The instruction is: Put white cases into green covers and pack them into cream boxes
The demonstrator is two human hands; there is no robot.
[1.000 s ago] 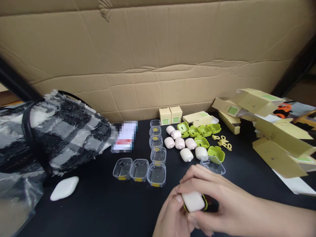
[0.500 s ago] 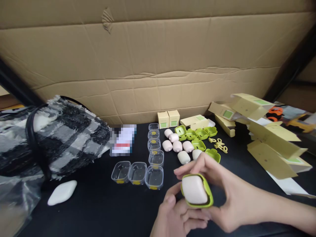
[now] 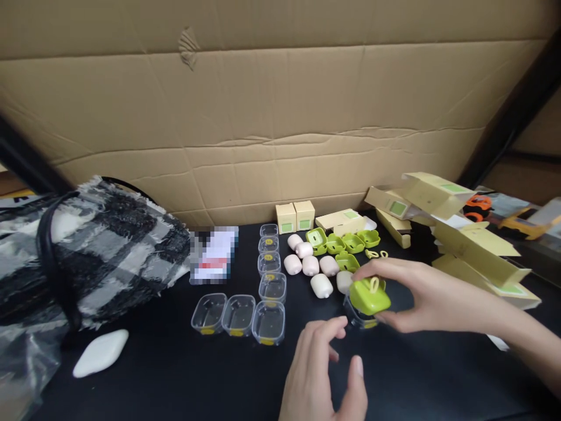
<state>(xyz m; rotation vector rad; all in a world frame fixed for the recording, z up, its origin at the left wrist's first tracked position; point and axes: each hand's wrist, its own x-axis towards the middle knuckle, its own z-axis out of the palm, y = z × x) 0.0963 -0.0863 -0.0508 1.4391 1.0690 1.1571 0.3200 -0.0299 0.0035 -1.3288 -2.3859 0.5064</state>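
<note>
My right hand (image 3: 403,292) grips a green rounded case (image 3: 370,297) between thumb and fingers. A yellow loop (image 3: 374,285) stands up from the upper side of the case. Below and behind it is a clear plastic container (image 3: 363,320) with a yellow sticker, partly covered by the case. Whether the case touches the container I cannot tell. My left hand (image 3: 322,368) is open to the lower left, thumb and fingers apart, with nothing in it. Several off-white rounded blocks (image 3: 311,266) lie behind the hands, beside several green cases (image 3: 352,243).
Clear containers (image 3: 269,323) form an L-shaped line left of the hands. At the back are two small cream boxes (image 3: 304,216); opened cartons (image 3: 477,245) pile up at right. On the left are a checked fabric bag (image 3: 131,245) and a white smooth object (image 3: 100,353).
My right hand has turned the green case over, loop side up, and moved it away from me to above a clear container. My left hand has let go and opened.
</note>
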